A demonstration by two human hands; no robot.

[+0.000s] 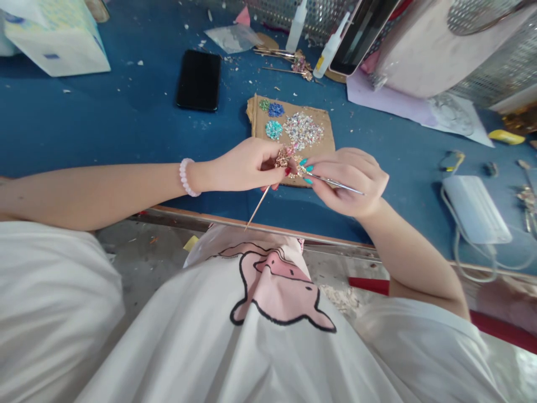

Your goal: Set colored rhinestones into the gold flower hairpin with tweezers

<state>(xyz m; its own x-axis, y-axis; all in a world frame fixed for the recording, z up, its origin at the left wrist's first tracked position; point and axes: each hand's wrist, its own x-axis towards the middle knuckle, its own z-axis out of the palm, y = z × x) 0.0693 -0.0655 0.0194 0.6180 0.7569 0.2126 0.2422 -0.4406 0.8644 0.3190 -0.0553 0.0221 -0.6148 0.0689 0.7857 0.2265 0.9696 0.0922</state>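
My left hand (247,165), with a pale beaded bracelet (187,177) at the wrist, pinches a gold hair stick (257,209). Its ornate flower-like head (283,157) shows between the fingers, and its shaft slants down past the table edge. My right hand (346,179), nails painted turquoise, is closed on a thin silver tool (338,184). The tool's tip end is beside the ornament, partly hidden by the fingers; its exact kind is unclear. Just beyond both hands lies a cardboard piece (327,120) bearing piles of white shell-like chips (302,130), turquoise bits (273,130), blue bits (276,109) and green bits (264,104).
On the blue table (138,123) lie a black phone (198,80), more ornamented sticks (300,64) and a face mask (476,209). Two white dropper bottles (331,47) stand at the back beside a propped-up device (364,33). A tissue box (56,42) is far left.
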